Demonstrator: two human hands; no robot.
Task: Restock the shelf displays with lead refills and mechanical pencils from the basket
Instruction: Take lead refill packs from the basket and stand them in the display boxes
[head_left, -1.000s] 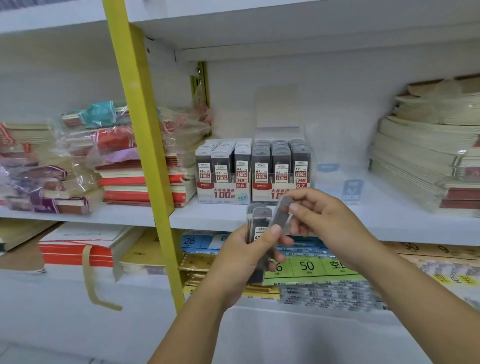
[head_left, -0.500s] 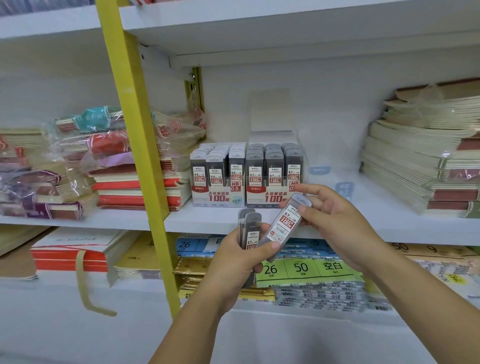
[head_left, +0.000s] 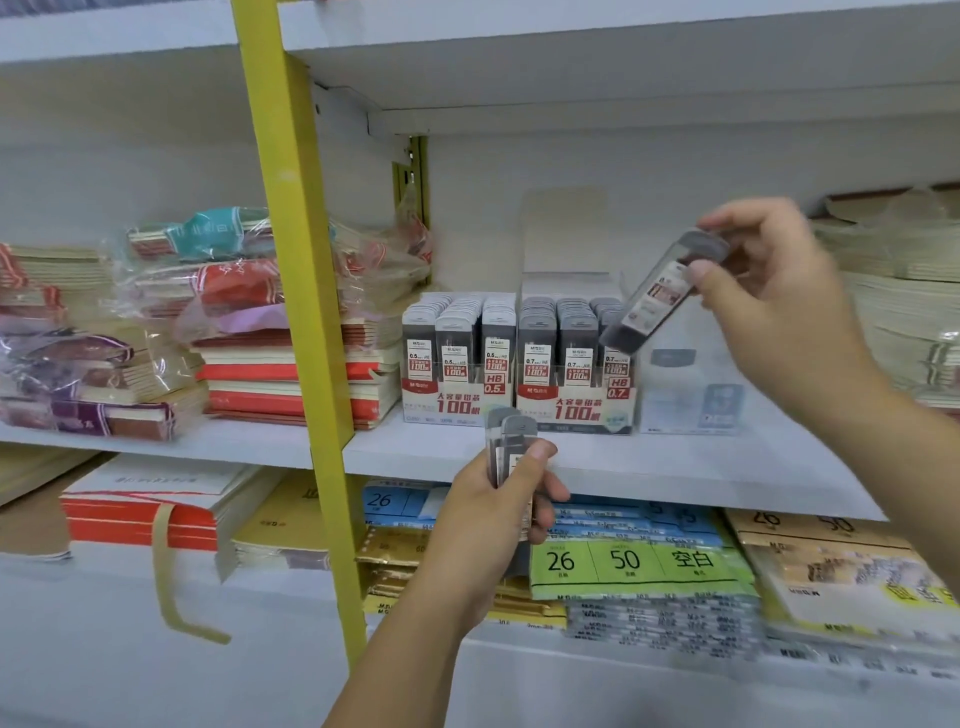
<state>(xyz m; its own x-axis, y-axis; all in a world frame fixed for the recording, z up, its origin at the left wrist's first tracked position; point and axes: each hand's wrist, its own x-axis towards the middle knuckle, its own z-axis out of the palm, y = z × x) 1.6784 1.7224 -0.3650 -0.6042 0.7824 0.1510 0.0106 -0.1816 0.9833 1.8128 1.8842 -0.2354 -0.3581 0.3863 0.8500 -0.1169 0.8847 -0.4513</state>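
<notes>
The white shelf (head_left: 675, 467) carries wrapped notebook stacks (head_left: 291, 374) at left beside a yellow upright (head_left: 296, 312), and in its middle two display boxes stand side by side, the 0.5 box (head_left: 457, 405) left and the 0.7 box (head_left: 571, 410) right, both packed with upright lead refill cases. The right grip (head_left: 779, 312) pinches one refill case (head_left: 660, 296) by its capped upper end, tilted, its lower end just over the 0.7 box's right-hand column. Lower, before the shelf edge, the left grip (head_left: 493, 519) curls round a small bundle of refill cases (head_left: 511, 441) held upright.
</notes>
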